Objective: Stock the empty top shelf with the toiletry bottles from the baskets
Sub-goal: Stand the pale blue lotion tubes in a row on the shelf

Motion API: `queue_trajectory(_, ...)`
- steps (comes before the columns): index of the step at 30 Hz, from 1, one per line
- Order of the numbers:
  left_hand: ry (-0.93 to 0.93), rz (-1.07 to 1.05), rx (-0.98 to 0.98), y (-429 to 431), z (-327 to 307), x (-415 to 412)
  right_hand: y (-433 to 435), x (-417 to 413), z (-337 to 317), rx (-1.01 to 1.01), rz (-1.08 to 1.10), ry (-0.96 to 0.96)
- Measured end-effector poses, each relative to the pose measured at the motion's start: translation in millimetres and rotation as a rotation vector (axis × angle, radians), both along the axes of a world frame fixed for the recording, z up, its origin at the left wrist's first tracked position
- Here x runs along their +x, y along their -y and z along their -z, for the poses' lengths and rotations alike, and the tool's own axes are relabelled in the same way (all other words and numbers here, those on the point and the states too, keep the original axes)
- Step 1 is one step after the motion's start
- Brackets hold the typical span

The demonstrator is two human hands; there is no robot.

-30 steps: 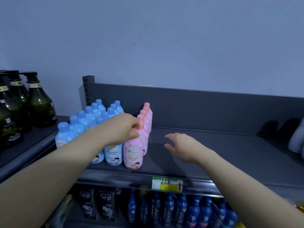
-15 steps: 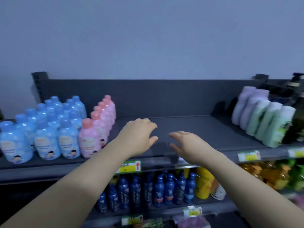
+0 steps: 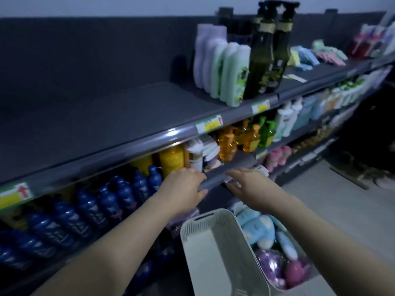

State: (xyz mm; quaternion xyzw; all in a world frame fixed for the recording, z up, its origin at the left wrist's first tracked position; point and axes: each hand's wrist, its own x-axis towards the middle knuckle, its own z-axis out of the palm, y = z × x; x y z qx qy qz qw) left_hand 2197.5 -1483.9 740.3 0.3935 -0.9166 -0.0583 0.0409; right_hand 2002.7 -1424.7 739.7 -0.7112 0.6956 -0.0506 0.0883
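Nothing is held by left hand (image 3: 185, 186) or right hand (image 3: 249, 184), fingers slack; blue bottles (image 3: 255, 228) are judged light, slippery, best gripped mid-body.

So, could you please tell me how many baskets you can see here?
2. The left basket stands below the left hand and looks empty; the right basket sits beside it, under the right hand, holding blue, purple and pink bottles. More may be out of frame.
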Motion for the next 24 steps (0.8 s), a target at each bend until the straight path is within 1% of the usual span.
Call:
queue_trajectory(8,0.106,0.132,0.202,12,89,-78,-38,-85,93,0.160,0.304,0.059)
queue_trajectory(15,0.188,0.279,0.326,33,154,-154,-65,-129,155,0.297,0.586,0.120)
queue_trajectory(20,0.252,0.321,0.434,42,223,-211,-74,-150,204,0.300,0.722,0.145)
queue_trajectory(24,0.280,0.306,0.512,44,286,-255,-77,-171,255,0.330,0.791,0.205)
